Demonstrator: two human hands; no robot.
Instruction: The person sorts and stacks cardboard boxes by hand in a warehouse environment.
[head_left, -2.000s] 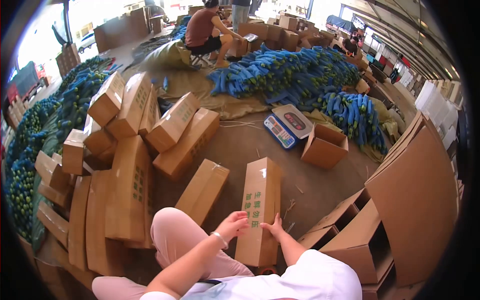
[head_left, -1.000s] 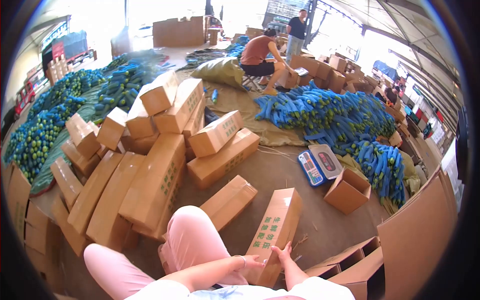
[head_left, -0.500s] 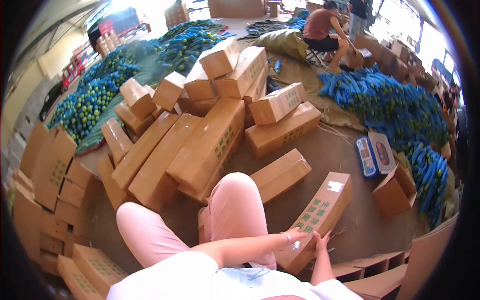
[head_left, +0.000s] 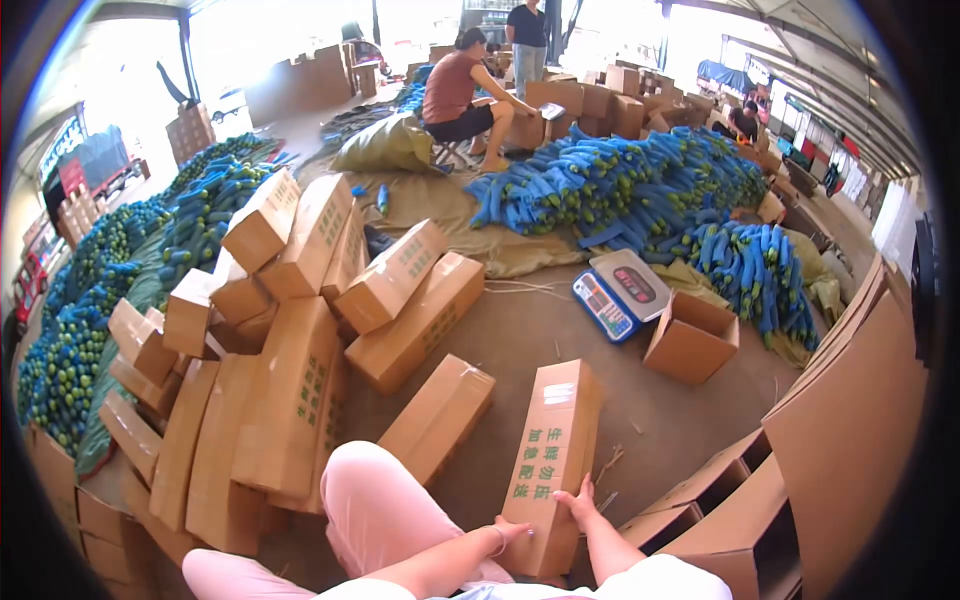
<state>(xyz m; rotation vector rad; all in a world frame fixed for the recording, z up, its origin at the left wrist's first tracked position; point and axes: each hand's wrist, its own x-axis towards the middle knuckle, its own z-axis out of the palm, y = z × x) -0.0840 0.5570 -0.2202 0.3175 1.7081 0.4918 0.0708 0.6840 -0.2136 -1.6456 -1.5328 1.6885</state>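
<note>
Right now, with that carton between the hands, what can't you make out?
- Head view: what is inside the carton between the left hand and right hand, hidden by its closed cardboard.
- Head view: the carton's underside, facing away from the camera.
- Head view: the key markings on the scale, too small to read.
- Head view: the head of the standing person, cut off by the top edge.

one wide view looks forward and down from the wearer's head; the handled carton (head_left: 545,455) is near

daylight blows out the far opening (head_left: 280,32); fisheye edges bend into black.
</note>
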